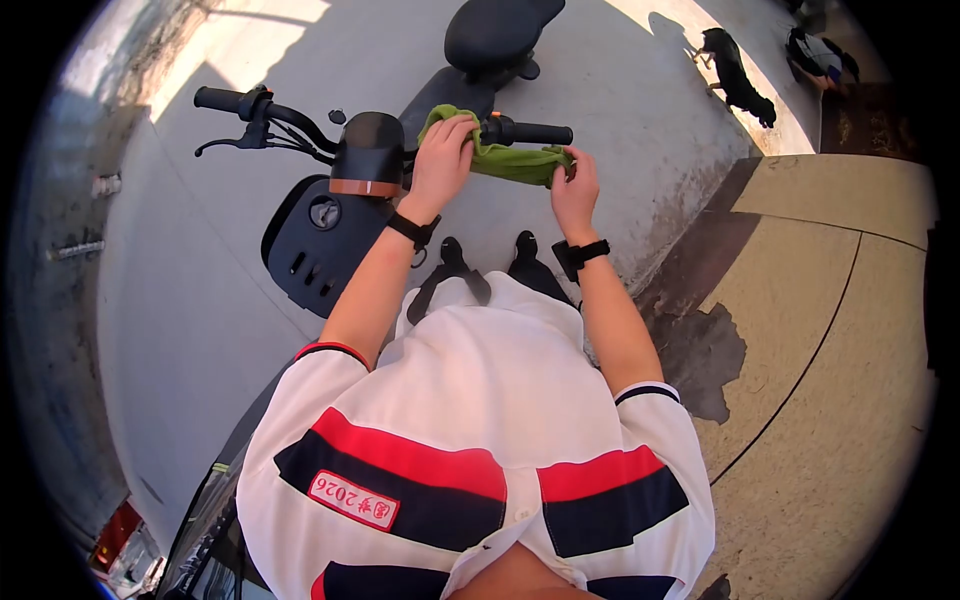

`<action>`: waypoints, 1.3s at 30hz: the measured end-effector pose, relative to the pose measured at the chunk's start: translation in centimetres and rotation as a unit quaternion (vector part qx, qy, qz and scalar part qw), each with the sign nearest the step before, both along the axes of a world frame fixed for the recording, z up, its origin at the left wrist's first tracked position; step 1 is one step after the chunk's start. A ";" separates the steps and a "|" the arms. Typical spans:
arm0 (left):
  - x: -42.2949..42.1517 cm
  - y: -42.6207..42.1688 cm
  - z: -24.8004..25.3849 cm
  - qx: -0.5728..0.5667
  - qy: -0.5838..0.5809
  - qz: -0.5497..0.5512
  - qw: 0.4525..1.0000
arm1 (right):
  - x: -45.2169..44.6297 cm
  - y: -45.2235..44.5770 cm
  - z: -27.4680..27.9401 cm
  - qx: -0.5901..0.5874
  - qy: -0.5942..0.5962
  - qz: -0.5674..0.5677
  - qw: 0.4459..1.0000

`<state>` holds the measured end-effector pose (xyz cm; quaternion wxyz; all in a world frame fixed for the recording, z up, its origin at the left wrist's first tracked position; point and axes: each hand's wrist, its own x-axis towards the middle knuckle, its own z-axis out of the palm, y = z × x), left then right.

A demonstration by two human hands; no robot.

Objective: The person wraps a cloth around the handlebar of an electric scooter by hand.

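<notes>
A green cloth (pixel 515 164) is stretched between my two hands, beside the handlebar of a dark scooter. My left hand (pixel 443 160) has its fingers closed on the cloth's left end, near the middle of the handlebar. At the other end, my right hand (pixel 575 192) pinches the cloth just below the tip of the black grip (pixel 543 133). The scooter's rounded headlight housing (pixel 370 150) with an orange strip is left of my left hand. Farther left are a brake lever and the other grip (pixel 218 99). A black band circles each wrist.
The scooter's seat (pixel 497 35) is at the top, its dark front panel (pixel 325 240) at left. A black dog (pixel 737 78) stands at the upper right, near a crouching person (pixel 820 60). A tan wall (pixel 830 300) borders the right. Another vehicle's dark edge shows at lower left.
</notes>
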<state>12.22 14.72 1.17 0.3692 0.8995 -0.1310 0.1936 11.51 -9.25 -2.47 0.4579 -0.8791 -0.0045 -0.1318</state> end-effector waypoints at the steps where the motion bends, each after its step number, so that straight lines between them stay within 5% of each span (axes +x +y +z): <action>1: 0.0 -0.3 0.2 0.007 0.013 -0.012 1.000 | 0.2 -0.2 0.3 0.010 -0.018 -0.003 1.000; 6: 0.2 0.1 0.5 0.035 0.009 -0.029 0.999 | 3.1 1.3 0.5 0.033 -0.115 0.005 0.993; 13: -1.5 2.5 -1.1 -0.006 0.072 0.117 0.991 | 5.1 4.8 0.9 0.025 -0.121 0.196 0.973; 23: 0.0 -1.1 0.7 0.029 0.023 0.107 0.994 | 6.0 1.4 0.7 -0.064 -0.068 0.156 0.983; 30: 1.9 -3.9 0.5 0.021 0.009 -0.022 0.999 | 6.4 -2.2 -1.3 -0.103 -0.082 0.078 0.988; 39: 0.9 -0.2 0.1 0.044 0.016 0.037 0.998 | 5.7 0.8 0.6 -0.079 -0.087 0.129 0.985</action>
